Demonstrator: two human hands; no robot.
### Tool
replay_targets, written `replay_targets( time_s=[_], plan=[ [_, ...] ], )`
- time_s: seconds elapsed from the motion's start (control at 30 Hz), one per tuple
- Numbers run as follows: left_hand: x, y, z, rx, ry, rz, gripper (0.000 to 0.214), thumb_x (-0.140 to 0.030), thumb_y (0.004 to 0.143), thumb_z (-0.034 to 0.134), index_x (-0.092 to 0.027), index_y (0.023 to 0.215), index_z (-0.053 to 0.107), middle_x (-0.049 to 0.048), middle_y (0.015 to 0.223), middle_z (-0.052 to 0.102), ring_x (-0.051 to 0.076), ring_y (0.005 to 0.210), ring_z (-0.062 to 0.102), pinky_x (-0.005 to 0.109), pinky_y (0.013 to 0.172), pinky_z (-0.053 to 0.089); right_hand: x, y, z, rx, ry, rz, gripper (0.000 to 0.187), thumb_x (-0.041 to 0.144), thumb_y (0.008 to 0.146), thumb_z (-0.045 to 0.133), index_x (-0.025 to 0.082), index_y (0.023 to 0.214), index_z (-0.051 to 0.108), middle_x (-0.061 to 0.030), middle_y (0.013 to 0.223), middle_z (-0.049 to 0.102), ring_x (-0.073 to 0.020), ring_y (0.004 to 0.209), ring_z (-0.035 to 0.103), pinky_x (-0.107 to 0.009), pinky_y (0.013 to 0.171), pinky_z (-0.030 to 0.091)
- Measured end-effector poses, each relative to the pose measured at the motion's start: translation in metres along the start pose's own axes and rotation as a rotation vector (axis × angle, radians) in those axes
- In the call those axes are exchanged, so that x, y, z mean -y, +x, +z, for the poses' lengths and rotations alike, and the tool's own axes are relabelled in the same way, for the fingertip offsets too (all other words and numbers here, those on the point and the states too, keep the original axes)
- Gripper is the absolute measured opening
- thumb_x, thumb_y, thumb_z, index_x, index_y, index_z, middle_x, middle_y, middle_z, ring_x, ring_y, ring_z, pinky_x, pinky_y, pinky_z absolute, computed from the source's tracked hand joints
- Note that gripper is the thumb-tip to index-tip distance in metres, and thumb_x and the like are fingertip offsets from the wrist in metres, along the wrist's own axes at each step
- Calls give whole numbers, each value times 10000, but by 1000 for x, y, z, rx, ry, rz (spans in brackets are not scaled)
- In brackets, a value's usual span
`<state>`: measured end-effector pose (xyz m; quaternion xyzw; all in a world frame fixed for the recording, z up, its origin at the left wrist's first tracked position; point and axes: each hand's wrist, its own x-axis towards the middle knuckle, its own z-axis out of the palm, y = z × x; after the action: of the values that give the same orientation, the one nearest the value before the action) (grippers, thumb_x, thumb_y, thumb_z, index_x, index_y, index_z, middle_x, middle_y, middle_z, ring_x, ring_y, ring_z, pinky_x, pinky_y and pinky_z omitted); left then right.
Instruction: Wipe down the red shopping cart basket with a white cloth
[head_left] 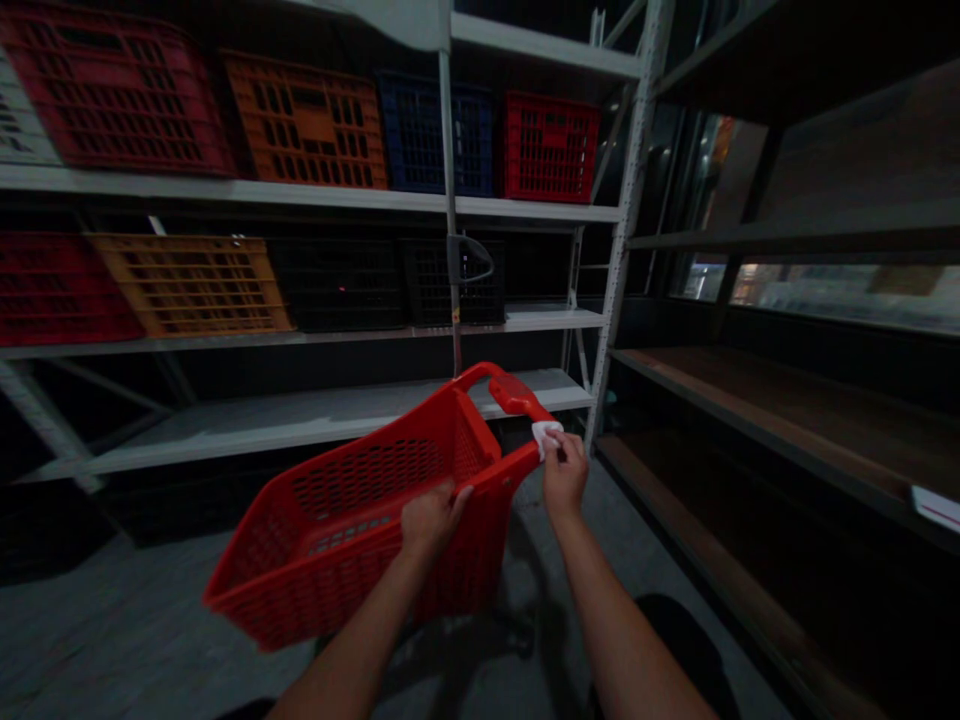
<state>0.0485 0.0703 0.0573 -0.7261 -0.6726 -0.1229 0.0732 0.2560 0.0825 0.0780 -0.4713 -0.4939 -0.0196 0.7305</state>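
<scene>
A red plastic shopping cart [352,585] stands in front of me, its basket pointing to the left and its handle to the right. My left hand [429,522] is closed over the near rim of the basket, with the fingers curled inside and partly hidden. At the corner of the handle, my right hand [564,470] pinches a white cloth [547,436] and presses it against the red plastic. The inside of the basket shows its perforated walls.
White metal shelving [360,197] stands behind the cart, holding a red crate [551,150], an orange crate [311,125], a yellow crate [199,285] and several others. A pole with a grey grip [455,262] rises behind the handle. Dark wooden shelves [750,400] line the right side.
</scene>
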Motion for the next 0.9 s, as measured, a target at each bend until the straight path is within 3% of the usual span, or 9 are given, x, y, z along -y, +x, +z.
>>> replay_targets(
  time_s=[0.13, 0.23, 0.37, 0.47, 0.6, 0.67, 0.8, 0.83, 0.9],
  plan=[
    [-1, -5, -1, 7, -1, -3, 624, -586, 819, 101, -205, 852, 593, 86, 799, 671, 219, 756, 622, 267, 587, 377, -13, 42, -10, 192, -78, 51, 204, 227, 744, 515, 125, 811, 678, -90, 830, 583, -188, 782, 552, -320, 734, 445],
    [4, -9, -2, 18, 0, -6, 596, -580, 822, 129, -210, 880, 593, 81, 816, 673, 215, 762, 621, 262, 592, 374, -8, 64, -24, 508, -76, -53, 150, 194, 718, 545, 142, 715, 686, -66, 751, 618, -179, 747, 574, -309, 729, 444],
    [14, -15, -2, 25, -7, 9, 566, -577, 823, 158, -225, 883, 597, 73, 827, 676, 210, 779, 619, 259, 608, 381, 15, 75, -35, 946, -55, -252, 142, 184, 744, 539, 187, 762, 680, -31, 825, 649, -153, 783, 591, -269, 731, 438],
    [19, -19, -2, 16, -12, 10, 568, -600, 809, 183, -228, 905, 603, 84, 848, 677, 227, 810, 614, 274, 630, 393, 27, 87, -21, 1182, -169, -385, 143, 149, 731, 539, 188, 722, 676, -18, 772, 662, -140, 723, 594, -244, 693, 428],
    [19, -23, -5, 32, 4, -33, 630, -667, 757, 228, -200, 936, 611, 116, 827, 677, 262, 799, 616, 299, 630, 409, 31, 106, 13, 1353, -269, -612, 183, 71, 653, 558, 183, 530, 636, 1, 633, 650, -128, 648, 563, -225, 670, 396],
    [19, -24, -7, 40, 12, -42, 649, -671, 754, 217, -191, 933, 614, 123, 804, 676, 272, 789, 618, 309, 627, 415, 33, 111, 21, 1450, -264, -596, 188, 55, 610, 576, 186, 483, 623, 29, 551, 625, -105, 556, 530, -203, 603, 380],
    [23, -25, -6, 32, 23, -25, 654, -672, 753, 209, -193, 938, 615, 125, 793, 676, 267, 778, 623, 308, 628, 422, 35, 112, 18, 1817, -261, -331, 146, 67, 567, 617, 201, 564, 676, 69, 481, 599, -73, 437, 481, -173, 473, 330],
    [25, -25, -6, 26, 24, -14, 651, -671, 755, 209, -198, 946, 613, 123, 797, 678, 263, 775, 625, 305, 628, 423, 35, 110, 17, 1842, -269, -322, 148, 70, 569, 621, 204, 586, 683, 69, 493, 607, -72, 440, 484, -170, 470, 330],
    [29, -26, -4, 13, 15, 17, 642, -666, 760, 201, -208, 949, 611, 114, 808, 680, 255, 772, 626, 301, 627, 424, 33, 106, 15, 1530, -325, -418, 141, 73, 570, 627, 204, 533, 663, 67, 482, 600, -72, 446, 478, -170, 485, 344]
  ],
)
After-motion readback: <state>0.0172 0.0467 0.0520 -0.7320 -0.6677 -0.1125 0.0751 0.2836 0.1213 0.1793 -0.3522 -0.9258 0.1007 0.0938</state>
